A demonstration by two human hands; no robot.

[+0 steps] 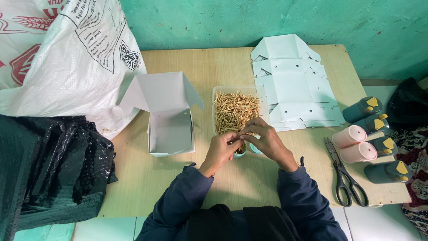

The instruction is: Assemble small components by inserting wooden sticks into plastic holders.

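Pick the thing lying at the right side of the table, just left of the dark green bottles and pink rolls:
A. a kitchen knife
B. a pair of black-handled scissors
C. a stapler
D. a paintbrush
B: a pair of black-handled scissors lies flat on the wooden table, blades pointing away from the person, beside the pink rolls and dark green bottles.
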